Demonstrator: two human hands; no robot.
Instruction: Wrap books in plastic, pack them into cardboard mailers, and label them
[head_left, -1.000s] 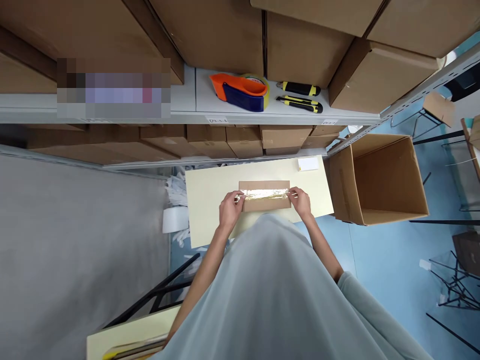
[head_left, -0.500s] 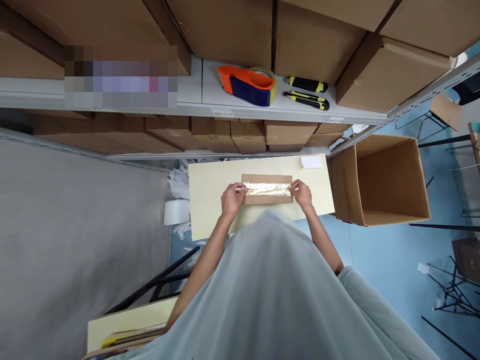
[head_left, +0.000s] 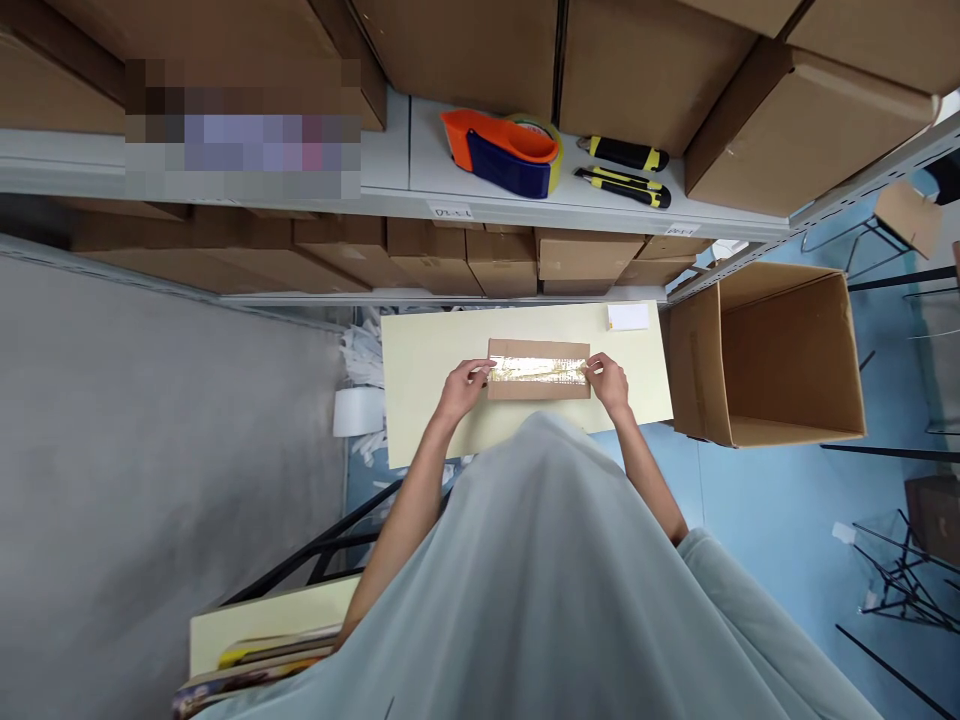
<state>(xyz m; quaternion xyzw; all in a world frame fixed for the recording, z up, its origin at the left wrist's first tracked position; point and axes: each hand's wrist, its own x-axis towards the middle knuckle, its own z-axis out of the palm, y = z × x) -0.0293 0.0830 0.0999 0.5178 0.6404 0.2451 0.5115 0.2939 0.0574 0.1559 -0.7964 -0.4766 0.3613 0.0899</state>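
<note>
A small flat cardboard box [head_left: 538, 392] lies on the pale yellow tabletop [head_left: 431, 345]. Along its top runs a shiny, wrinkled strip of clear packing tape [head_left: 536, 370]. My left hand [head_left: 465, 388] is at the box's left end, thumb and fingers pinched at that end of the tape. At the opposite end, my right hand [head_left: 609, 384] pinches the other tape end. The bits of tape between the fingers are too small to make out clearly.
On the shelf above sit an orange and blue tape dispenser [head_left: 502, 152] and black-yellow utility knives [head_left: 626, 170]. Cardboard boxes fill the shelves. A white card [head_left: 628, 317] lies at the table's back. A large open carton [head_left: 697, 360] stands at the right, a white roll [head_left: 358, 412] at the left.
The view has shifted slightly. Both hands stay at the two ends of the tape, and the left fingers look a little straighter. The box stays on the tabletop.
</note>
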